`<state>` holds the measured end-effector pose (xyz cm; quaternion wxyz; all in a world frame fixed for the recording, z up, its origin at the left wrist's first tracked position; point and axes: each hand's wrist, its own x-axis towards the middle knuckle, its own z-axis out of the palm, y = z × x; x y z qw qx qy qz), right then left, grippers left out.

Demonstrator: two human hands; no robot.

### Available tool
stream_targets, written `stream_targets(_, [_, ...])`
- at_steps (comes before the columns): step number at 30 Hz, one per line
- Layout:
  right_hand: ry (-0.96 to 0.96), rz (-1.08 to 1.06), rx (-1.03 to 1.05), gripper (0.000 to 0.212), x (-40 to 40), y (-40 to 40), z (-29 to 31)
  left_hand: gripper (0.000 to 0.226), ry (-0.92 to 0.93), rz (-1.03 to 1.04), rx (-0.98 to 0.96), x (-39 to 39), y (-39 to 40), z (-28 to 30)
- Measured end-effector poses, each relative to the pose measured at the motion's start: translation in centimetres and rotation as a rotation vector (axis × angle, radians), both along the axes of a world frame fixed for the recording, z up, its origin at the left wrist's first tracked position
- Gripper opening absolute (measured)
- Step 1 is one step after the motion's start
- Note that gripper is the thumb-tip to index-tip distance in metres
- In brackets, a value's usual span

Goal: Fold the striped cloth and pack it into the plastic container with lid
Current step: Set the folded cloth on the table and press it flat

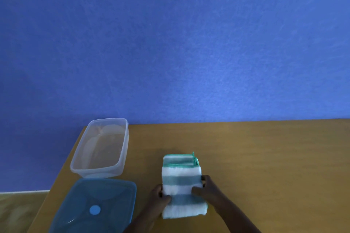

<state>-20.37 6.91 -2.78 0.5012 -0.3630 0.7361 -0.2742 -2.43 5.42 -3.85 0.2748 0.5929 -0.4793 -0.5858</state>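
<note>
Head view looks down on a wooden table (255, 157) set against a blue wall (170, 43). Near the front edge, about midway along what shows of it, lies the cloth (181, 185), folded into a thick upright rectangle with white and teal stripes running across it. Its far end shows layered hems edged in green, with a small green loop sticking up at the far right corner.

Both hands grip the cloth from its sides. The left hand (159, 197) presses on the left edge with its thumb lying over the top layer and the other fingers tucked at the side. The right hand (206, 188) clasps the right edge, thumb on top across a white stripe and fingertips curled round the side near the upper teal stripe. Both forearms run off the bottom of the frame.

At the table's far left corner stands the container (100, 149), clear, rectangular and open, with nothing visible inside; its far end reaches the table's back edge. Just in front of it, touching or nearly touching its near wall, the lid (98, 204) lies flat along the left edge, translucent blue with a lighter blue round spot near its middle. Cloth and container are apart, with bare wood between them. A strip of floor (19, 212) shows past the left edge.
</note>
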Motion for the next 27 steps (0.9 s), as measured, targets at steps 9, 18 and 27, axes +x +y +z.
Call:
stream_targets(9, [0.066,-0.016,-0.236,0.026,-0.7,-4.2,1.4,0.06,-0.084,-0.068,-0.07,-0.1,0.0,-0.7])
stream_targets(18, [-0.059,-0.222,-0.189,0.043,-1.0,-4.2,-0.4,0.033,-0.07,-0.074,-0.022,0.2,0.3,-0.7])
stream_targets(27, [-0.13,-0.101,-0.466,0.024,-0.5,-1.0,1.5,0.029,0.211,-0.044,0.03,0.4,0.2,0.9])
